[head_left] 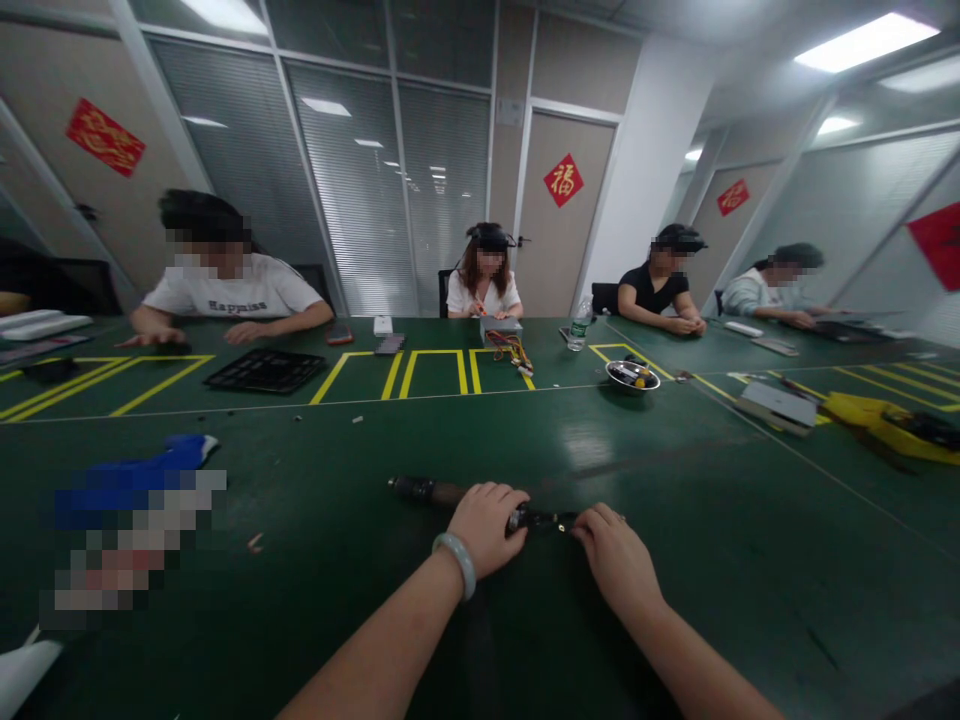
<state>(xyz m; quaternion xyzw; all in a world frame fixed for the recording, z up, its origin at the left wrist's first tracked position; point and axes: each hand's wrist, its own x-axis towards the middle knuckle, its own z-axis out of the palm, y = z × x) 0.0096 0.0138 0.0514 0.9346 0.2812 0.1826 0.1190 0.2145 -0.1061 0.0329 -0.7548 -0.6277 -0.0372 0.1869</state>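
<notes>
On the green table in front of me lies a long dark cylindrical tool (442, 493), its narrower tip pointing left. I cannot tell its exact kind. My left hand (487, 520), with a pale bangle at the wrist, wraps over the tool's right part and holds it against the table. From under that hand a thin black piece (546, 521) with small shiny bits runs right. My right hand (611, 550) has its fingertips pinched at the right end of this piece. The fingers cover whatever joins there.
A metal bowl of small parts (632, 376) and a water bottle (580, 325) stand ahead. Further right are a grey box (777, 408) and a yellow item (892, 425). A black tray (265, 371) and a blue package (142, 480) lie left. Several people sit across the table.
</notes>
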